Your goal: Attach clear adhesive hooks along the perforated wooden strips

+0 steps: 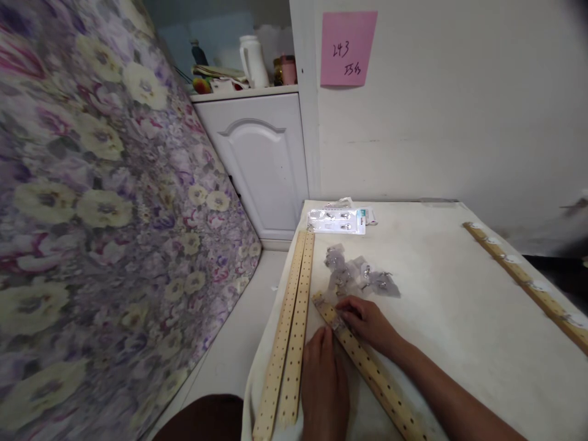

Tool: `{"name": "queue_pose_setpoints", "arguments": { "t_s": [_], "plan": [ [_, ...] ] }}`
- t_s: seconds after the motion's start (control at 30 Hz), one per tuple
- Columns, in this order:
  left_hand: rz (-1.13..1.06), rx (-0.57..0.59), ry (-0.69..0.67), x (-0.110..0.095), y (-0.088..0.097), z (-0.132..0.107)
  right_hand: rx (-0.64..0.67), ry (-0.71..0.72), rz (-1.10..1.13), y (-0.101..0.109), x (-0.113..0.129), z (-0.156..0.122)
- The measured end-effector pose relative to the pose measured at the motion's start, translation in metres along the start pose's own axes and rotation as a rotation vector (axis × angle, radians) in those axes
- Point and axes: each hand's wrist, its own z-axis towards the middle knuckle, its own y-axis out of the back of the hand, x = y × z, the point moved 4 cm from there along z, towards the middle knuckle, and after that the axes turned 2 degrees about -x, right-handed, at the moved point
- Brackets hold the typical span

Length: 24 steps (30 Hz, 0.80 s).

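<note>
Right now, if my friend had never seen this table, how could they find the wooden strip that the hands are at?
Start at the big white-topped table, where two long, pale wooden strips full of holes lie along the left edge. Just right of them is another pale, holed wooden strip, between the left hand and right hand. Unlike those two, it slants the opposite way.

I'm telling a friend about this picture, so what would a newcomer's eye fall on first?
Probably the floral cloth, which fills the left side. Next, perhaps, the pink note high on the white wall. Then, below centre, the left hand and the right hand at a perforated wooden strip on the pale table.
</note>
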Motion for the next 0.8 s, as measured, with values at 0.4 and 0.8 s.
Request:
{"name": "queue_pose_setpoints", "arguments": {
  "t_s": [0.4, 0.8],
  "plan": [
    [0.001, 0.029, -0.005, -0.0012, 0.0026, 0.0018, 0.004, 0.021, -0.038, -0.0004, -0.0036, -0.0004],
    [0.006, 0.042, 0.01, -0.0035, 0.0014, 0.0029, -0.023, 0.034, -0.075, 0.001, 0.0002, -0.0034]
  ]
}}
